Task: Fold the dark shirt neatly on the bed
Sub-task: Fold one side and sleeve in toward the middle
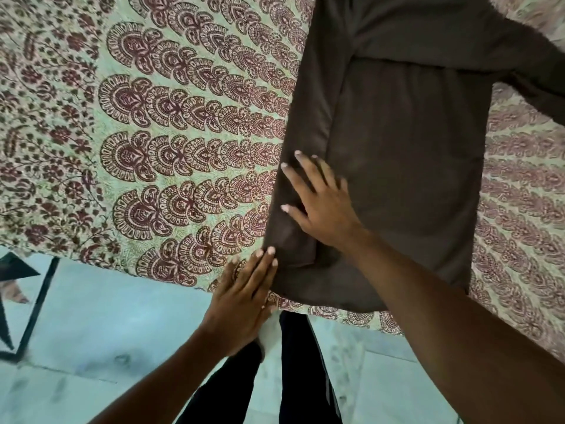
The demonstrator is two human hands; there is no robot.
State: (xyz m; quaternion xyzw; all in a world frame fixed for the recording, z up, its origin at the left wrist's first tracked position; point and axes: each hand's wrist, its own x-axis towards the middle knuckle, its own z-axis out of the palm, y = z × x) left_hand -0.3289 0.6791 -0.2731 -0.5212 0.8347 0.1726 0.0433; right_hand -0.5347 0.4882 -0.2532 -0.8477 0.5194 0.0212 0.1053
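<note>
The dark shirt [406, 154] lies flat on the bed [171, 123], stretching from about six o'clock near the bed's front edge up toward twelve and one o'clock, where it runs out of view. Its left side is folded inward, leaving a long straight edge running from seven o'clock up to twelve; one sleeve reaches out toward two o'clock over the patterned bedspread. The right hand [321, 206] rests flat on the lower left part of the shirt, fingers straight and spread, tips pointing toward ten and eleven o'clock, pressing the folded layer down. The left hand [241, 298] sits at about seven o'clock from it, at the shirt's lower left corner, fingers straight and held together, their tips touching the fabric's edge while the palm lies over the bedspread and the bed's rim. Below the bed, at six o'clock, the person's dark trousers [296, 362] show above a pale floor [107, 347], and a black metal frame [27, 316] stands at eight o'clock.
</note>
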